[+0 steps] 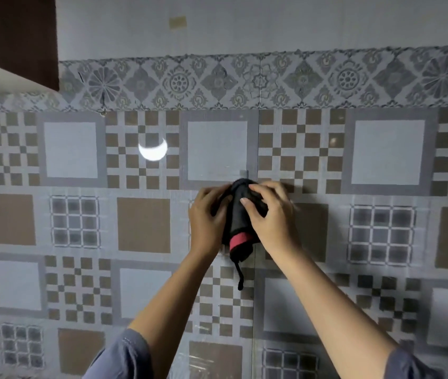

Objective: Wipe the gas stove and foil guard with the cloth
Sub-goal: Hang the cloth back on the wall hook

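Observation:
A black cloth (240, 220) with a red band and a dangling black cord is bunched up against the patterned wall. My left hand (207, 217) grips its left side and my right hand (270, 214) holds its right side, fingers curled over the top. The glossy patterned sheet (140, 225) covering the wall, in grey, brown and white squares, fills most of the view and shows a bright crescent reflection at the upper left. A vertical seam runs down it behind the cloth. The gas stove is out of view.
A dark brown cabinet (12, 36) with a pale underside hangs at the top left corner. A plain grey wall (272, 26) with a small patch of tape rises above an ornate tile border (272, 80).

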Available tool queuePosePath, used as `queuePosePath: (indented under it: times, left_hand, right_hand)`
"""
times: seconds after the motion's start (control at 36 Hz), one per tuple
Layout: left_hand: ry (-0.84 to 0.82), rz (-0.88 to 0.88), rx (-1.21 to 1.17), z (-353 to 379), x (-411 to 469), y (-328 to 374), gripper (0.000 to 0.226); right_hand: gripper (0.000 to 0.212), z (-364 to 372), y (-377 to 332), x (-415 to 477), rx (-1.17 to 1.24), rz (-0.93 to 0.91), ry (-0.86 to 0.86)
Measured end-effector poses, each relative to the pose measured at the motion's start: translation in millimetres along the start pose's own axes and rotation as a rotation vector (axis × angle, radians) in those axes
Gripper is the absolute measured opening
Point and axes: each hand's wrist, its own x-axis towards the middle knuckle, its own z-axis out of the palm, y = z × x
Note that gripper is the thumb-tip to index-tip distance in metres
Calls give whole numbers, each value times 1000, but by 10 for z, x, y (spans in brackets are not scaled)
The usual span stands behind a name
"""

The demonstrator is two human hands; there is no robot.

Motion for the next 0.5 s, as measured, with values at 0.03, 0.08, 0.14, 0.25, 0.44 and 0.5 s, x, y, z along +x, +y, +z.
queuePosePath:
  times: [0.03, 0.08, 0.14, 0.25, 0.44, 0.5]
  left_hand:
    - [1, -7, -15, 7, -36, -8, 29]
    - [-7, -26, -42, 15, -96, -16, 31]
    - [-26, -57, -65, 14, -145, -20, 33]
    - [-50, -99, -99, -11, -178, -31, 31]
    - [-130, -140, -62, -81, -107, 71, 29]
    - [-141, -149, -44, -94, -84, 97, 30]
  right_hand:
    - [29, 6, -9, -15, 10, 17, 2]
    - [28, 16, -31, -30, 33, 52, 4]
    - [26, 21, -57, -34, 47, 86, 6]
    - [22, 26, -103, -26, 51, 131, -2]
    - [21, 11, -157, 17, -4, 194, -49]
    - [21, -13, -190, 46, -40, 206, -59]
